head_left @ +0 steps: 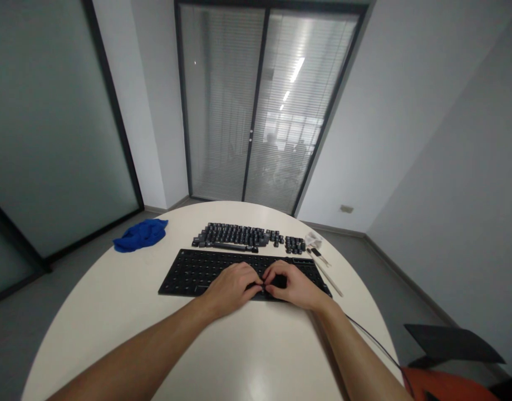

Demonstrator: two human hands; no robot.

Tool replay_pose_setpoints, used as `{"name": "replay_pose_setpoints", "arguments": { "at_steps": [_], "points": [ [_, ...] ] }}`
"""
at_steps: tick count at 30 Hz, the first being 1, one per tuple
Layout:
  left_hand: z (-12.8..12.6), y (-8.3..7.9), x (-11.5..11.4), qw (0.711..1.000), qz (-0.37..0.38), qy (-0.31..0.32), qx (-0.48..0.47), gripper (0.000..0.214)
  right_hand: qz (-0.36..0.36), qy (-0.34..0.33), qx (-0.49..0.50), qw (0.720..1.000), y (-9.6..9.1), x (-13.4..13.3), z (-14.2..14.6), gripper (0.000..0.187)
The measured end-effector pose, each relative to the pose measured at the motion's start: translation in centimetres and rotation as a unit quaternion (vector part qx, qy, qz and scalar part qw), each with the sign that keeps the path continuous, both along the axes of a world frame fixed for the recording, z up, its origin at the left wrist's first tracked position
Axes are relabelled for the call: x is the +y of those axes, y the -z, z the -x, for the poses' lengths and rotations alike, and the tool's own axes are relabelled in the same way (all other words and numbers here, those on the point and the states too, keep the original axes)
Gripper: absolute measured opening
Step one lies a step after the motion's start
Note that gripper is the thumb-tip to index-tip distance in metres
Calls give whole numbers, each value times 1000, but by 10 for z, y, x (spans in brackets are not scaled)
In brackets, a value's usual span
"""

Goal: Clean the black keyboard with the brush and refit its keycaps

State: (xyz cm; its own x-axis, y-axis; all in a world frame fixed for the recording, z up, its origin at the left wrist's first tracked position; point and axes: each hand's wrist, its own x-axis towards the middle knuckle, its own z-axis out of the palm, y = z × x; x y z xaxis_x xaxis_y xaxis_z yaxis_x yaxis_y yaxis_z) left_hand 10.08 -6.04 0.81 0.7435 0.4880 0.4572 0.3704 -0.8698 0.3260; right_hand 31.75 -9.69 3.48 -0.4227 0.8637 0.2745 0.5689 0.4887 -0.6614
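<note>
A black keyboard base [185, 273] with its keycaps off lies across the table in front of me. Over its right-hand half, my left hand [233, 287] and my right hand [295, 284] meet, thumbs and fingers pinched close to the key switches. Whatever sits between the fingertips is too small and covered to make out. Behind the base, loose black keycaps [235, 234] are laid out in keyboard order, with a smaller group of keycaps [295, 245] to the right. The hands cover part of the base.
A blue cloth [141, 235] lies at the table's left edge. To the right are a crumpled clear wrapper [313, 240], a small dark-headed tool [316, 253] and a thin pale stick [329, 278]. A black cable [375, 338] runs over the right edge near an orange chair [443, 384].
</note>
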Motion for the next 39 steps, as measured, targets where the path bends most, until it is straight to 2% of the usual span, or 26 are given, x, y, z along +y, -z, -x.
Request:
{"name": "replay_pose_setpoints", "arguments": {
  "at_steps": [11,39],
  "points": [
    [0,0,0,1000,1,-8,-1,13,-7,-1,-3,1000,4,2,-2,11],
    [0,-3,-1,1000,2,25,-5,13,0,-5,10,1000,5,1,-3,12]
  ]
}}
